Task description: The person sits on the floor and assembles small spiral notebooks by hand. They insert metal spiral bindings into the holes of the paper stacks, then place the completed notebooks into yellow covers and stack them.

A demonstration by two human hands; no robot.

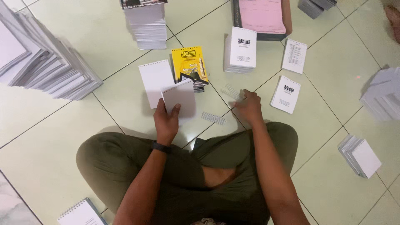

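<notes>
At the far left a big slanted paper stack rises from the tiled floor. Low at the left edge, beside the person's knee, lies a small spiral notepad. Further right, near the top, stands a tall white stack.

Below that stack a blank punched sheet lies flat on the floor. The left hand grasps a grey punched card by its lower edge, thumb on the face, and holds it tilted just above the floor, overlapping the sheet's lower right corner. A dark band sits on that wrist. Just behind the card lies a pile of yellow covers, its lower part partly hidden by the card.

Right of the card, a short wire coil lies on the floor between the two hands, apart from both. A second coil lies a little further up and right, and the right hand rests with its fingertips on or at it; the fingers are curled down, but I cannot tell whether they pinch the coil or only touch it.

Beyond the hand stands a pile of white booklets, and behind that a box of pink sheets. To the right two single white pads lie apart: an upper pad and a lower pad. At the far right, a fanned grey stack sits by the edge, and below it a small bundle of pads.
</notes>
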